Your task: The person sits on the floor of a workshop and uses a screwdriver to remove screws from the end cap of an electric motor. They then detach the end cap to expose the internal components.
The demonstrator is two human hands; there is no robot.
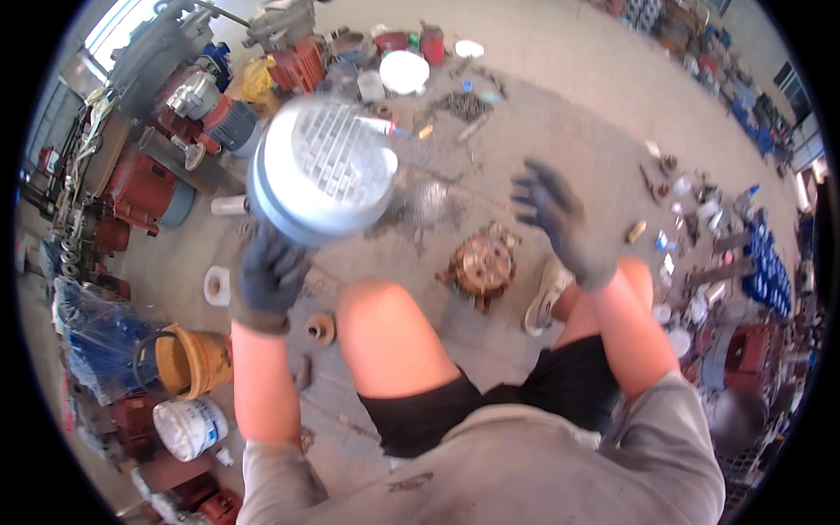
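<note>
Head view

1. The left hand (267, 276), in a dark work glove, is closed on the lower edge of a grey round fan cover (322, 171). The cover is held up off the floor, tilted, with its slotted grille face turned toward the camera. It is judged that the grip at the rim leaves the grille unobstructed to view.

2. The cover is blurred, so its finer detail cannot be told. It is in the air above the concrete floor (542, 96), to the person's left front, touching nothing but the glove.

3. The right hand (556, 219), also gloved, is raised with fingers spread and is gripping nothing. It is well apart from the cover and from everything on the floor.

4. A rusty round motor part (482, 265) lies flat on the floor between the bare knees, just beside the light-coloured shoe (546, 296). It is untouched by either hand, though placed within easy reach of the seated person.

5. An orange bucket (194, 360) and a white bucket (190, 427) are seen standing by the left elbow. Red and grey motors (144, 188) are crowded along the left edge, and small metal parts (691, 197) are scattered at the right.
</note>
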